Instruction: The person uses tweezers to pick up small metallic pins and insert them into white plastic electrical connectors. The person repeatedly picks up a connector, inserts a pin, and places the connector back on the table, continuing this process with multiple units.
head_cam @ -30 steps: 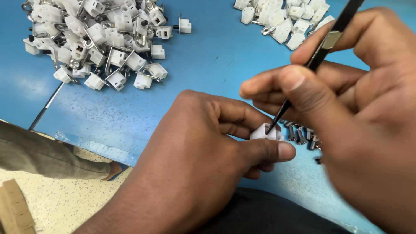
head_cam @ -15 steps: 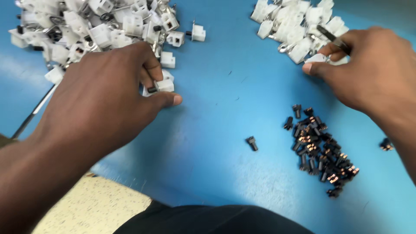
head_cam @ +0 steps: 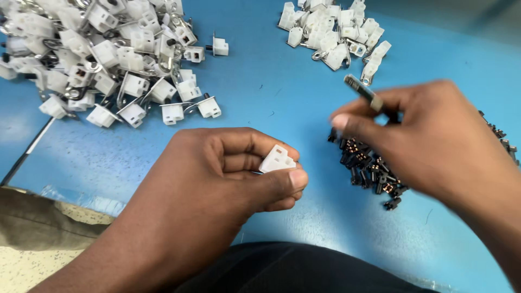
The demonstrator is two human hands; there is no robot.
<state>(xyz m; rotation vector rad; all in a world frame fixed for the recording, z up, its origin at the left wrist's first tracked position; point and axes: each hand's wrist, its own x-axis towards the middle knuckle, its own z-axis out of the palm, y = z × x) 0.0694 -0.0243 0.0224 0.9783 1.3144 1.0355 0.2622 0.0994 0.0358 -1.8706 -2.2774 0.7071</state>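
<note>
The left hand [head_cam: 217, 184] was closed on a small white plastic housing [head_cam: 278, 159], pinched between thumb and bent fingers, its open cells turned up and to the right. It sat near the middle of the blue table [head_cam: 271, 92], held just above the surface. The right hand [head_cam: 429, 141] hovered to the right of it, nearer than anything else, fingers closed on a slim dark tool [head_cam: 363, 91] whose long axis ran from the grip up and leftward, away from the housing; its working tip was hidden behind the fingers, so I could not tell where it pointed. Directly beneath that hand lay a heap of small black inserts [head_cam: 369, 168], just beside the housing on its right. Far left lay a big pile of white housings with metal clips [head_cam: 108, 59]; a smaller pile [head_cam: 334, 32] lay far right
</note>
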